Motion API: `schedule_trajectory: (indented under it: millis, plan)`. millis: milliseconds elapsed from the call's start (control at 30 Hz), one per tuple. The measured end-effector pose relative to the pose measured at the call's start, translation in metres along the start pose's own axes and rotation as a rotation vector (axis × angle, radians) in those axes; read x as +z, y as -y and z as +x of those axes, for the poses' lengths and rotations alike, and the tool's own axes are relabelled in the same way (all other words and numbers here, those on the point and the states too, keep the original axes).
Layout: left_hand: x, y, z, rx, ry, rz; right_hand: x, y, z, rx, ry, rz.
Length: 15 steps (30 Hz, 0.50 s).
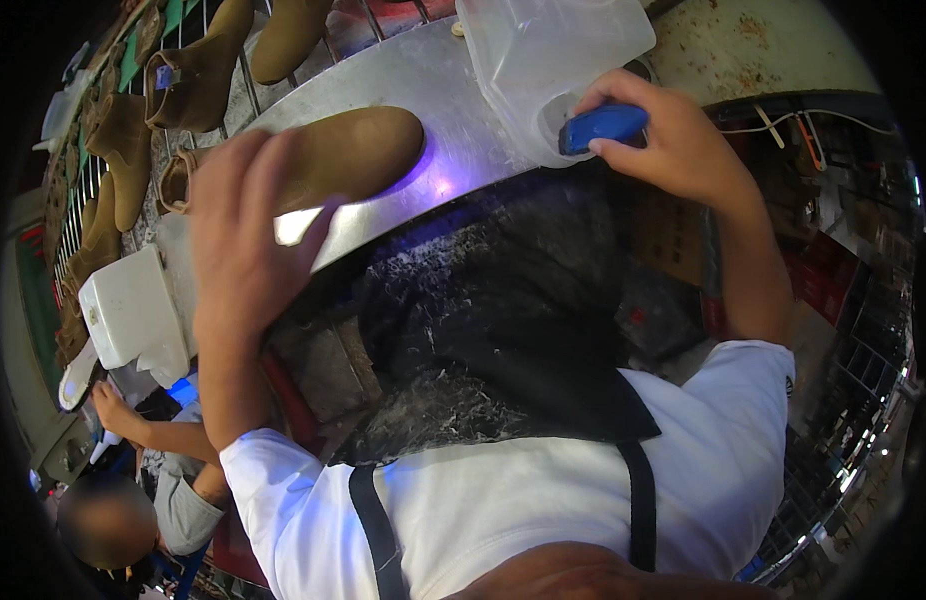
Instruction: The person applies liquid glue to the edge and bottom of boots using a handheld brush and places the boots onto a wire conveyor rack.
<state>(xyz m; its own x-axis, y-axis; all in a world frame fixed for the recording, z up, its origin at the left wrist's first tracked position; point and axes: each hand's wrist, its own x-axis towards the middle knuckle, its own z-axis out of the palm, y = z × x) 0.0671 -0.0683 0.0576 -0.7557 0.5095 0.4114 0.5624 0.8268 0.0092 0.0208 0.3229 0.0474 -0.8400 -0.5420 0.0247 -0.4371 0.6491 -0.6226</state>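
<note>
A brown ankle boot [350, 154] lies on its side on a shiny metal work surface [463, 90], its toe to the right. My left hand [245, 217], blurred, is over the boot's shaft with thumb and fingers spread; whether it touches the boot is unclear. My right hand [658, 135] grips a blue block [605, 127] with a dark edge, perhaps a brush. That block is at the round mouth of a translucent plastic container [553, 52], which lies at the far right of the metal surface.
More brown boots [197, 71] rest on a rack of metal rods [245, 82] at the left. A white box [133, 307] stands nearby. At lower left, another person's hand [114, 409] is by a white sole [79, 379]. A dark apron [478, 322] with pale fluff covers my lap.
</note>
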Motion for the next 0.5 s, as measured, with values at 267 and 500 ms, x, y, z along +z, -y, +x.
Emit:
schedule_trajectory:
  millis: [267, 500]
  plan:
    - [0.080, 0.003, 0.046, 0.087, 0.656, 0.137, -0.009, 0.012, 0.027, -0.127, 0.390, -0.391]
    - [0.066, 0.033, 0.050, 0.120, 0.378, -0.071, 0.000, -0.003, 0.018, -0.492, 0.287, -0.571]
